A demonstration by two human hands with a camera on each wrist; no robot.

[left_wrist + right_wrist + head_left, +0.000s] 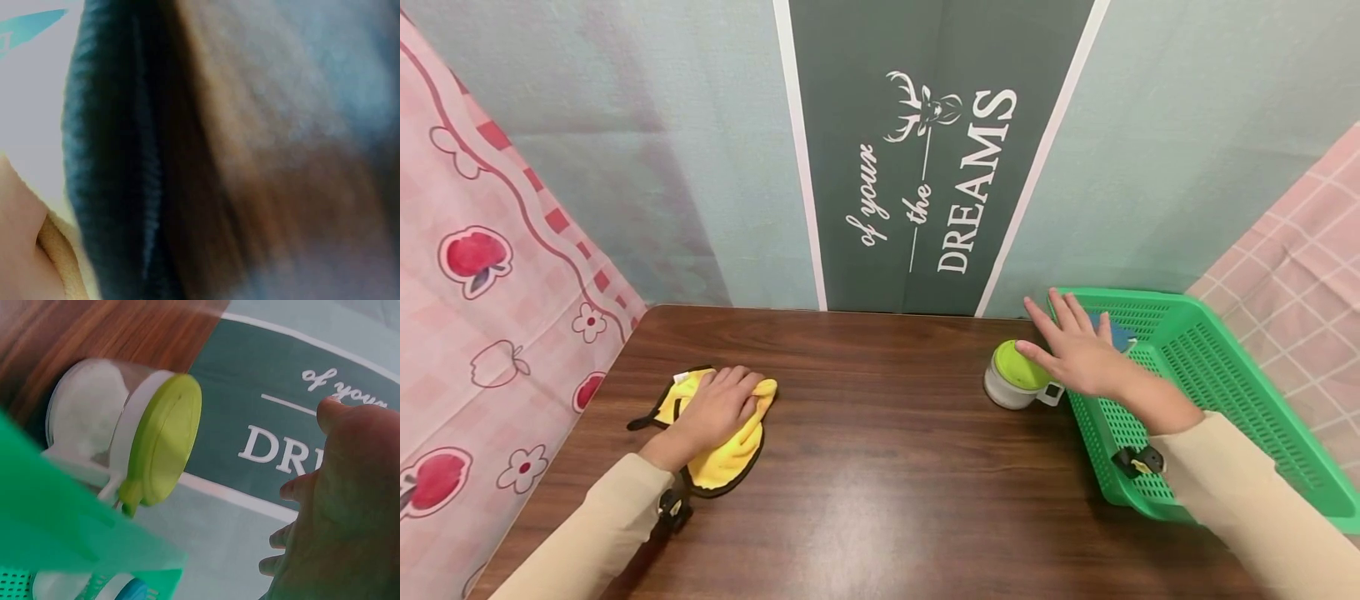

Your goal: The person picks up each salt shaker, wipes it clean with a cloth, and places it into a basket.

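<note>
1. "of your": white script on the dark green panel behind the worktop.
2. "the": smaller white script on the same panel, between two thin lines.
3. "DREAMS": large white capitals there. In the right wrist view, the right hand hides all after "DR".
4. White tag on the yellow cloth: too small to read.

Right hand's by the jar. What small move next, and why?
I'd probably lower the right hand to grip the jar: it's empty, fingers spread near the lid, and the jar stands upright beside the basket. The left hand is on the cloth.
</note>
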